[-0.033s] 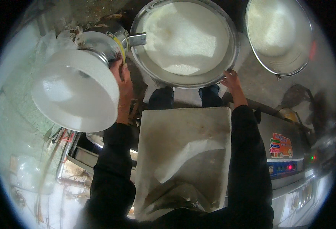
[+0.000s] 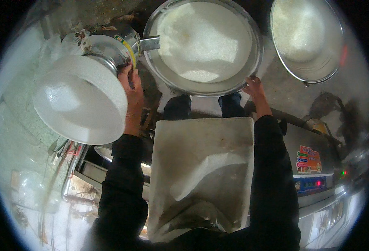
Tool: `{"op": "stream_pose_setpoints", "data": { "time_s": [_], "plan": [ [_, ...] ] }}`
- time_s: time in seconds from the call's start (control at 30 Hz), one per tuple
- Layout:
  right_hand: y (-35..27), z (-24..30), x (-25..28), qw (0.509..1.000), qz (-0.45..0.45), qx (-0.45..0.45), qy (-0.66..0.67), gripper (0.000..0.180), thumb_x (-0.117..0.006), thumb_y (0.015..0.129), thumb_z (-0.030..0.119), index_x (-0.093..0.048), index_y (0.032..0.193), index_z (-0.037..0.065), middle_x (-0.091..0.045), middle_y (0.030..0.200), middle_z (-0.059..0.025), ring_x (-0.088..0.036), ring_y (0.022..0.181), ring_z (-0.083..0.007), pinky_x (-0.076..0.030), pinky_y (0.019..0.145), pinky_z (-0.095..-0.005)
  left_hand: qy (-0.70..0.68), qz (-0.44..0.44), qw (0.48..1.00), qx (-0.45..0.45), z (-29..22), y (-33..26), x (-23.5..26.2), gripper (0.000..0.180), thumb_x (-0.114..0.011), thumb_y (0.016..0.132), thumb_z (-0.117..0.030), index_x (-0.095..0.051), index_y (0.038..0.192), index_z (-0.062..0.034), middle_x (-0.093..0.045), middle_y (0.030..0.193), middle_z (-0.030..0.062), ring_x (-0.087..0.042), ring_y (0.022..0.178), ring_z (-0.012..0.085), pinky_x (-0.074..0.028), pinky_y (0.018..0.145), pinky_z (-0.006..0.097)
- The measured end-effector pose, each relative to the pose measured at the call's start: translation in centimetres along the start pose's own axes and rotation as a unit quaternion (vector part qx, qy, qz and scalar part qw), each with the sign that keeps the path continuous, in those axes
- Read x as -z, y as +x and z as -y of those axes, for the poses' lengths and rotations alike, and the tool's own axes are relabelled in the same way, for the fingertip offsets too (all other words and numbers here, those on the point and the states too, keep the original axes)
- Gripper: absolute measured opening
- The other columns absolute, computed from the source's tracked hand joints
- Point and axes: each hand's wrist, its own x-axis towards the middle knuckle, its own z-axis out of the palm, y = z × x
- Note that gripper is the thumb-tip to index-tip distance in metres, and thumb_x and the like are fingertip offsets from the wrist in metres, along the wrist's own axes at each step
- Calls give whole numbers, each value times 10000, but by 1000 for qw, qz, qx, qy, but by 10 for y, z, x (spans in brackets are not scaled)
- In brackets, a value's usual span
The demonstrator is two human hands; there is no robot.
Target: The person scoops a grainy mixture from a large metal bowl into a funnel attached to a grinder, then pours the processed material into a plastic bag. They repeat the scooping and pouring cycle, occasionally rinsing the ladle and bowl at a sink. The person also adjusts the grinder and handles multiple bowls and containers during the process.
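below the head camera, a person in dark sleeves and a pale, stained apron (image 2: 201, 175) stands over a wide round metal basin (image 2: 218, 85) filled with a white, foamy-looking mass (image 2: 203, 39). the left hand (image 2: 131, 98) lies flat, fingers pressed together, against the side of a shiny metal machine (image 2: 109, 48) that carries a broad white funnel-shaped bowl (image 2: 77, 102) on top; a short metal spout (image 2: 150, 43) runs from the machine out over the basin's rim. the right hand (image 2: 255, 90) curls its fingers over the near right edge of the basin, gripping the rim. nothing has shifted from the other picture, taken at the same instant: both hands sit in the same places, so the work appears to be at a steady point, with the basin already nearly full. to the upper right, well apart, a second metal basin (image 2: 308, 69) also holds white contents. at lower right is a steel appliance (image 2: 318, 180) with coloured stickers and small red lights.
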Motion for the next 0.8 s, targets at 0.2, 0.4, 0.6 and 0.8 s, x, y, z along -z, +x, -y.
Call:
{"op": "stream_pose_setpoints", "data": {
  "time_s": [0.2, 0.4, 0.6, 0.8],
  "plan": [
    [67, -63, 26, 929, 22, 234, -285, 483, -687, 830, 229, -508, 1225, 17, -611, 1014, -162, -678, 796, -275, -595, 697, -363, 118, -70, 989, -59, 15, 16, 27, 236, -688, 829, -95, -632, 1056, -64, -480, 1273, 239, -512, 1152, 369, -479, 911, 398],
    [44, -40, 21, 972, 2, 131, -193, 390, -671, 821, 223, -560, 1124, 5, -625, 974, -163, -686, 818, -268, -597, 683, -343, 149, -84, 984, -54, 47, 29, 45, 278, -731, 765, -204, -644, 1024, -148, -474, 1297, 200, -463, 1192, 400, -418, 936, 462],
    [35, -37, 7, 937, 47, 212, -272, 357, -625, 853, 205, -553, 1107, -34, -616, 977, -146, -666, 833, -259, -595, 682, -345, 133, -101, 982, -87, 78, 40, 58, 289, -739, 761, -206, -629, 1027, -172, -505, 1300, 152, -470, 1194, 369, -380, 930, 460],
    [-8, -19, -5, 995, 88, 34, 30, 422, -615, 876, 249, -505, 1192, -8, -550, 1129, -144, -628, 910, -277, -586, 755, -353, 117, -111, 980, -118, 83, 43, 58, 300, -745, 754, -192, -625, 1027, -156, -496, 1296, 165, -494, 1168, 367, -390, 923, 461]
  ]
}}
